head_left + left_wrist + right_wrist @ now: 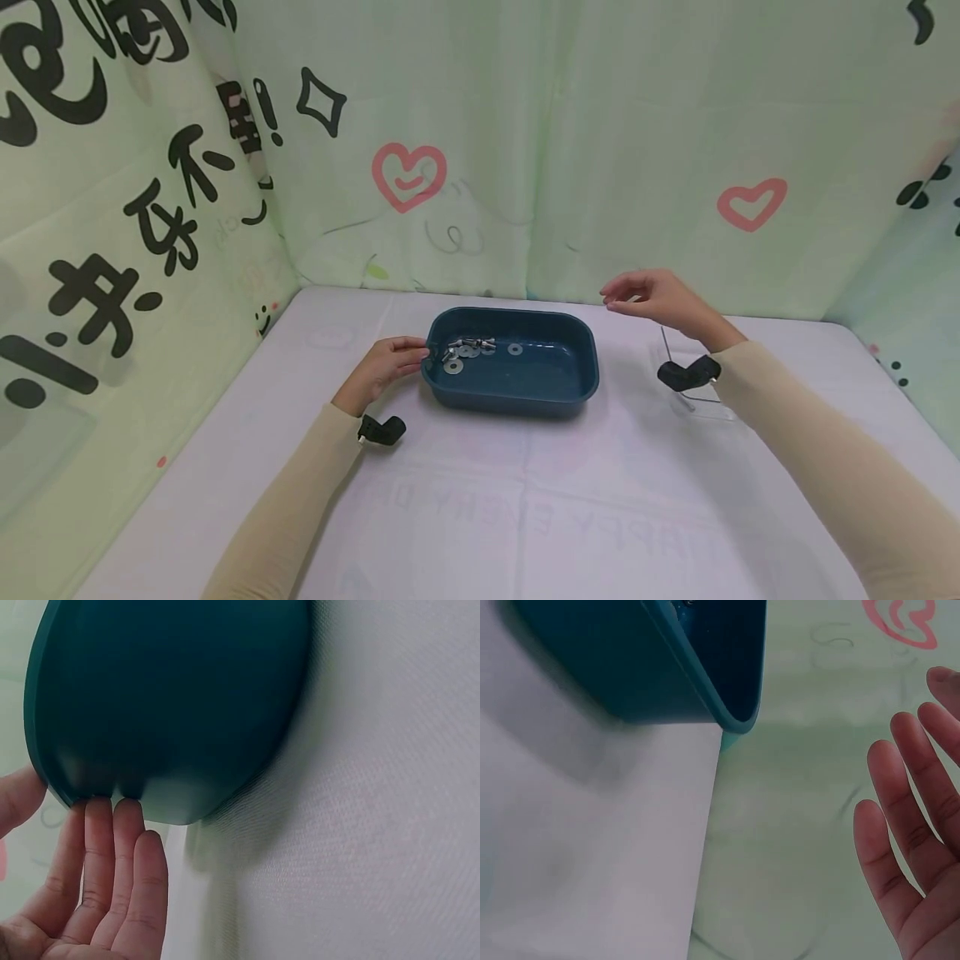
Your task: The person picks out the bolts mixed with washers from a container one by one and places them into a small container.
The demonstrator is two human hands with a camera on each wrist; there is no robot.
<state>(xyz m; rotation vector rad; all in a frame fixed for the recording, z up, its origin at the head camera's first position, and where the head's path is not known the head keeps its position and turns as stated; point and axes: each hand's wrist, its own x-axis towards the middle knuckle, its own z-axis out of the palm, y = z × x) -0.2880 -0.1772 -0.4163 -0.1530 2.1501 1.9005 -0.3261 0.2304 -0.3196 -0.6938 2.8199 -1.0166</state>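
Note:
A dark blue plastic tray [517,400] stands on the table, with several flat round washers [453,367] and small shiny metal pieces [480,342] at its left end. My left hand [390,362] pinches the tray's left end. In the left wrist view, its thumb is at the rim and its fingertips touch the outer wall [187,697]. My right hand [656,300] hovers in the air right of the tray, apart from it. The right wrist view shows its fingers [911,795] loosely extended, with nothing held.
Under my right forearm stands a clear base [712,412] with thin metal rods [665,342], partly hidden by the wrist camera. A white cloth covers the table [465,500]. Pale green printed curtains [480,100] hang behind and at both sides.

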